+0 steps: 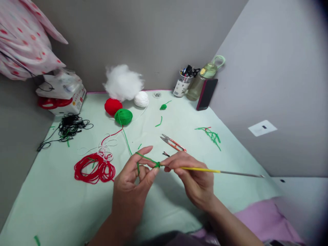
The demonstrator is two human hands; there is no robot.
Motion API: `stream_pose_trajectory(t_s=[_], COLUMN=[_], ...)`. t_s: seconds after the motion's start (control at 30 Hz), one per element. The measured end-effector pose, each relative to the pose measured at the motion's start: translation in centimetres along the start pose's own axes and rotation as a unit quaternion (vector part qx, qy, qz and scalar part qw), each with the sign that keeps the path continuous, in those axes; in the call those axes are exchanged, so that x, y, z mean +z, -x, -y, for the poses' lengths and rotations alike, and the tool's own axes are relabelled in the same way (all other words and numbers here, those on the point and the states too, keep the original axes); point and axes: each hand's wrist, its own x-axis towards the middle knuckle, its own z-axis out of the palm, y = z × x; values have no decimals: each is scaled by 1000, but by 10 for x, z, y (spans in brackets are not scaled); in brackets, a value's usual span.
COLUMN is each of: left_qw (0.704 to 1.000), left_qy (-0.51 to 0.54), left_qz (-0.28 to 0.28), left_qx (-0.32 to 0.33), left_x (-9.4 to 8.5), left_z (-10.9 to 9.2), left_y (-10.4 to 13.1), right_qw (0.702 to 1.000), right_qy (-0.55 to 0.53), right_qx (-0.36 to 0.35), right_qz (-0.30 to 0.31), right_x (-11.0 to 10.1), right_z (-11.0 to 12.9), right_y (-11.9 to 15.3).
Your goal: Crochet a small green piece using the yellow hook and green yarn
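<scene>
My left hand (134, 174) pinches a small green crocheted piece (157, 164) between thumb and finger, with green yarn looped over its raised index finger. That yarn runs back to the green yarn ball (123, 117). My right hand (193, 176) is closed around a crochet hook (201, 169) with a yellow grip; its metal shaft sticks out to the right. The hook's other end meets the green piece, and its tip is too small to make out. Orange-handled thread snips (173, 142) lie just beyond my right hand.
Red yarn loops (89, 168) and a black yarn tangle (70, 126) lie left. A red ball (112, 107), white ball (141, 99) and fluffy stuffing (124, 82) are behind. A pen cup (181, 85), bottle (196, 87) and phone (207, 94) stand back right; green scraps (212, 135) lie right.
</scene>
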Motion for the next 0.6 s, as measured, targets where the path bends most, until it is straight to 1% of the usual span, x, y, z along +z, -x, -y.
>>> stream_pose_trajectory(t_s=[0.03,0.1,0.17,0.23,0.33,0.43,0.5,0.6], left_qw=[1000,999,999,994,985,983,984,988], left_qy=[-9,-15,21,83,140,147,140,128], left_qz=[-13,-31,-19,6,28,48,51,48], left_qx=[7,4,-30,-72,-97,-101,-92,-76], left_x=[1,4,7,8,7,4,2,1], left_z=[1,2,0,-3,-5,-4,-2,-1], left_y=[0,0,-1,-3,-9,-12,-13,-13], right_qw=[1000,998,991,988,997,997,993,992], right_qy=[7,56,124,142,53,-31,-59,-69], right_qx=[-8,-38,-55,-56,-40,31,58,67], right_qz=[4,11,7,-8,-35,-66,-80,-81], right_x=[0,1,4,7,10,10,10,9], right_z=[0,-1,-4,-7,-10,-7,-4,-2], right_y=[0,4,13,19,18,7,1,0])
